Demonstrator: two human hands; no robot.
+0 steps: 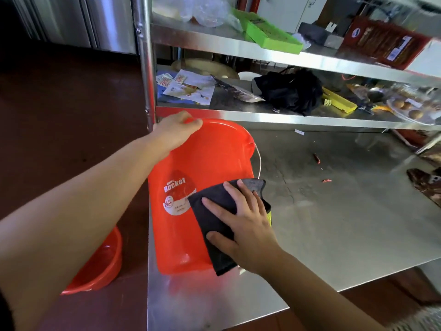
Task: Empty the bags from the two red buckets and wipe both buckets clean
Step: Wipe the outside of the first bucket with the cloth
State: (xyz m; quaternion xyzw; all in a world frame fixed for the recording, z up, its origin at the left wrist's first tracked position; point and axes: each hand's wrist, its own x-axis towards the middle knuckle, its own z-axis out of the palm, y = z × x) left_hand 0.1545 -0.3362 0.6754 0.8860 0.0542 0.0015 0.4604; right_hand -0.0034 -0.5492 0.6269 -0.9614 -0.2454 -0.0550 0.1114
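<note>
Red bucket (200, 168) lying tilted on the steel counter (334, 223), near its left front corner, rim toward the shelves, base toward the camera. White-and-red label faces up; wire handle hangs at the right side.

Left hand (175, 131) grips the far rim, fingers (191, 123) curled over the edge.

Right hand (241, 223) presses a dark cloth (214, 211) flat on the bucket's side wall, just right of the label; fingers straight and spread, not curled.

Second bucket (100, 266) stands on the floor, left of the counter, partly hidden by the left forearm.

Two shelves (262, 115) behind: lower holds papers, a black bag (291, 91), a yellow box; upper holds a green tray (269, 32), clear plastic, a red box.

Small red scraps (317, 158) on the counter, well apart from the bucket
</note>
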